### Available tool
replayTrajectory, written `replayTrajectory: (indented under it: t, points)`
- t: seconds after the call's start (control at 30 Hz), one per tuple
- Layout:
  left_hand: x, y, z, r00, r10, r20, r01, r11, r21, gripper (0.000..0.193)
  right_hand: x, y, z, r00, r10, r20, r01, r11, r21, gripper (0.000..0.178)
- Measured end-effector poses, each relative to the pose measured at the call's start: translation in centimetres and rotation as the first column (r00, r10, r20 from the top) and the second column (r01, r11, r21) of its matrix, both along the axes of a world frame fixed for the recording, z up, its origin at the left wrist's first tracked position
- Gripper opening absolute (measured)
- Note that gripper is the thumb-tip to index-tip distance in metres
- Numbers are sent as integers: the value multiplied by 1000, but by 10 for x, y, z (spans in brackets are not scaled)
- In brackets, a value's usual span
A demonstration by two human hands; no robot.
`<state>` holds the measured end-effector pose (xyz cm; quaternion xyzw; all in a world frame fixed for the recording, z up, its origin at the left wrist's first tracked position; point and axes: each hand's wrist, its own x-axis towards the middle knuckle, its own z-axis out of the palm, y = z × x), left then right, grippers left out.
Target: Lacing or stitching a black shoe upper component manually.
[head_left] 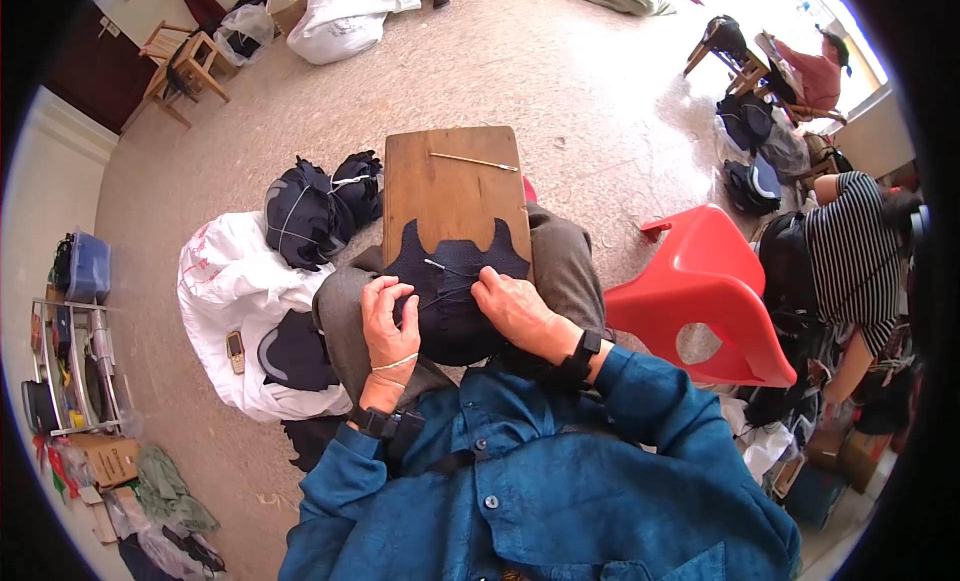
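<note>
"Which step?"

"Lacing, apparently: thin dark yarn (pixel 447 297) is pinched by the right hand (pixel 515 308) over navy knit fabric (pixel 452 333), at the brown wooden desk's (pixel 455 196) near end; the left hand's (pixel 387 323) grip cannot be told."

"Next?"

"Even tension is needed."

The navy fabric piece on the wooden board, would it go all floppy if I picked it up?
Probably floppy: the navy fabric piece looks thin, and its two pointed ends lie flat on the wooden board. It's likely light for its size, and that flat shape suggests it wouldn't roll.
</note>
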<state>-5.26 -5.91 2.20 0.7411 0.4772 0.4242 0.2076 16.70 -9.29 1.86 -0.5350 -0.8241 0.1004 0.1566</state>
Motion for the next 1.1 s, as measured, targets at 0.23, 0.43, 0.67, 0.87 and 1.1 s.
replayTrajectory:
  t: [0.23,0.43,0.67,0.87,1.1]
  points:
    - [6,-7,12,990,-14,-138,41,980,194,20,-4,2,-1,996,35,83,-36,999,15,9]
    - [8,-6,-8,958,-198,-209,208,978,30,25,-7,2,-3,998,-54,39,56,997,-50,13]
    - [7,-6,-12,949,-204,-239,211,977,3,27,0,-2,-16,949,-133,-287,128,991,-35,11]
    - [2,-5,-14,954,-236,-183,230,972,-55,29,11,-2,-13,818,-195,-541,141,980,-139,8]
    - [-8,4,-14,948,-277,-155,262,959,-112,35,21,-11,-11,737,-199,-646,99,977,-189,9]
